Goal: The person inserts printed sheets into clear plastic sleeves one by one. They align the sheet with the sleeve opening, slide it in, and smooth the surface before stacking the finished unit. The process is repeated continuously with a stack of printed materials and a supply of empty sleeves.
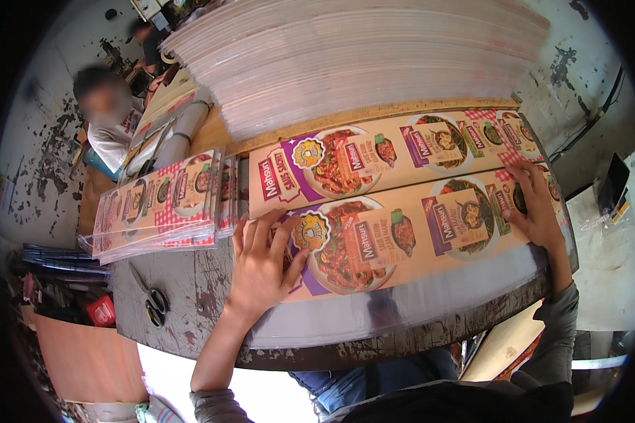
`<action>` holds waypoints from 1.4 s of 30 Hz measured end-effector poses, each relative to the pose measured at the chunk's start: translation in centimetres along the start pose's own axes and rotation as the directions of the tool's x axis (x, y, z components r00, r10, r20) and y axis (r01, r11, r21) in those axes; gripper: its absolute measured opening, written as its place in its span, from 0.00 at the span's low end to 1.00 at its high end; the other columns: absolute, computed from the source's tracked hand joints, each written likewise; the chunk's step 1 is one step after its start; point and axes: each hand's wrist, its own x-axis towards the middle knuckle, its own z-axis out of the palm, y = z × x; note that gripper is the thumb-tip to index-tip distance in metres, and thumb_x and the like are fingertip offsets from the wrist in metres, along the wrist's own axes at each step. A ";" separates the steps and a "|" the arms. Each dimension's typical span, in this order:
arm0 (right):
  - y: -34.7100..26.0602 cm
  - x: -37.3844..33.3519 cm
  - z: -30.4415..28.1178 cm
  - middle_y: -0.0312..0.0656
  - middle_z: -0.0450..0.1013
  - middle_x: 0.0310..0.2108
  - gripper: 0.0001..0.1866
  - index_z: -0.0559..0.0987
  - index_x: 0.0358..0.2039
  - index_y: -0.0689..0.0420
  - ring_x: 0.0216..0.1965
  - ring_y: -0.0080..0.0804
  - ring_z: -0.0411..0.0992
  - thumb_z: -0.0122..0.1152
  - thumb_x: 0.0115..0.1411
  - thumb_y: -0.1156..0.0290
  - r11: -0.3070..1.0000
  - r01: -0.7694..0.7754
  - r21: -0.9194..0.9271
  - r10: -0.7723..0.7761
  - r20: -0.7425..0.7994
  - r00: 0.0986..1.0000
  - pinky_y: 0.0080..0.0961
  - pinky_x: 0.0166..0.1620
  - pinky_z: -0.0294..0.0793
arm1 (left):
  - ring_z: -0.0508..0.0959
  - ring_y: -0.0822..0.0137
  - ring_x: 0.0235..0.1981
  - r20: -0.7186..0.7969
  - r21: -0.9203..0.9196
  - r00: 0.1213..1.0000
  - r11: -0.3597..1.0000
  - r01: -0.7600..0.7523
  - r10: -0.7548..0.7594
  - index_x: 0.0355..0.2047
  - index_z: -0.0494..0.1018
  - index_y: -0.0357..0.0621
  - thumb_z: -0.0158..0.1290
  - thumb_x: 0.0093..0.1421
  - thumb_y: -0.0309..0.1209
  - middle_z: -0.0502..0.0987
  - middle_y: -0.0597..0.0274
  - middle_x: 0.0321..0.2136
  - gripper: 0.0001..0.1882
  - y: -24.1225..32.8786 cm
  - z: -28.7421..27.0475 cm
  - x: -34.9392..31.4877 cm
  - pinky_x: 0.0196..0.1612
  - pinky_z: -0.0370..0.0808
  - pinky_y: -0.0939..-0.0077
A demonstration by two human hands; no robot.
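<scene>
A long printed food banner [416, 233] in orange and purple lies crosswise before me, with bowls of food pictured on it. Its far edge meets a matching second banner [374, 158]. My left hand [261, 264] rests on the near banner's left end, fingers spread. On the right end of that same banner lies my right hand [533, 204], thumb apart from the fingers. Clear plastic film [402, 307] shows along the near banner's front edge, on the worn dark table [190, 303]. I cannot tell whether the banner is inside the film or on top of it.
Behind the banners rises a tall stack of plastic-covered sheets [360, 63]. Wrapped printed pieces [162, 204] are piled at the left, with black-handled scissors [154, 303] in front of them. Another person [109, 116] sits beyond, and a second person [152, 49] is farther back.
</scene>
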 end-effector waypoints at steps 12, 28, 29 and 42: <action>-0.5 0.1 -0.1 0.49 0.58 0.50 0.35 0.65 0.50 0.56 0.52 0.50 0.57 0.64 0.40 0.61 0.998 -0.046 0.045 0.048 -0.046 0.998 0.39 0.54 0.57 | 0.68 0.56 0.42 -0.037 -0.053 0.999 0.999 -0.004 0.002 0.44 0.69 0.42 0.59 0.45 0.34 0.68 0.53 0.43 0.25 -0.1 0.0 -0.1 0.45 0.61 0.62; 0.6 -0.6 0.3 0.48 0.62 0.47 0.31 0.69 0.46 0.59 0.50 0.48 0.60 0.66 0.42 0.61 0.998 0.004 0.058 0.001 -0.089 0.996 0.38 0.51 0.60 | 0.70 0.59 0.39 -0.082 0.086 0.996 0.996 -0.021 0.028 0.47 0.66 0.41 0.58 0.49 0.34 0.71 0.56 0.39 0.25 0.0 0.2 -0.3 0.47 0.58 0.60; 0.6 -0.7 0.3 0.48 0.62 0.47 0.31 0.69 0.46 0.59 0.50 0.48 0.60 0.66 0.42 0.61 0.999 0.003 0.051 0.002 -0.091 0.996 0.38 0.51 0.60 | 0.70 0.59 0.39 -0.095 0.082 0.995 0.996 -0.019 0.027 0.47 0.66 0.41 0.57 0.49 0.34 0.71 0.56 0.38 0.25 0.0 0.4 -0.4 0.47 0.58 0.61; -0.5 0.1 0.0 0.46 0.61 0.39 0.24 0.68 0.38 0.60 0.43 0.44 0.62 0.67 0.42 0.66 0.988 -0.058 0.141 0.068 -0.066 0.996 0.31 0.43 0.65 | 0.70 0.59 0.36 -0.129 0.041 0.992 0.999 0.022 -0.016 0.41 0.69 0.43 0.56 0.50 0.34 0.71 0.58 0.34 0.18 0.2 0.8 -0.3 0.42 0.60 0.61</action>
